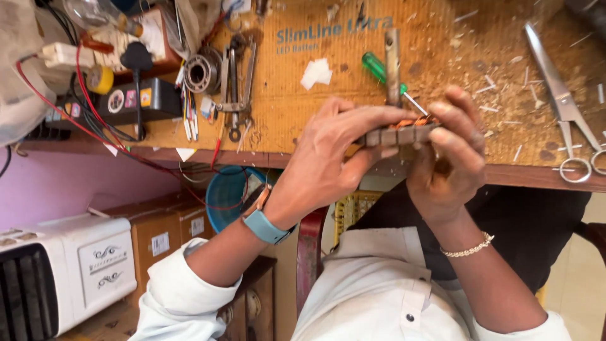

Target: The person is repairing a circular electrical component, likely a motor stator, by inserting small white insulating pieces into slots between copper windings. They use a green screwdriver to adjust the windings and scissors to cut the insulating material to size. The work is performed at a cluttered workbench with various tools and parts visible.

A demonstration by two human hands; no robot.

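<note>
Here, both hands are meeting above the near edge of the workbench (353, 95), gripping a small grey slotted motor core (399, 134) with orange-brown copper winding showing on its top. The left hand (328, 158) is reaching in from the lower left, its wrist wearing a blue-strapped watch (265, 222), fingers stretched along the core's upper edge and thumb pressing from below. The right hand (449, 158) is curling around the core's other end, fingers folded over the top, a pale bead bracelet (468, 248) sitting on its wrist. Both hands are closing firmly on the core, holding it just clear of the bench.

A sheet of brown cardboard with blue lettering is covering the bench top, littered with wood-coloured shavings. A green-handled screwdriver (382, 74) is lying just beyond the hands, scissors (565, 104) at the far right. Below the bench on the left, brown cartons (165, 233) with small white labels are standing beside a white appliance (63, 271).
</note>
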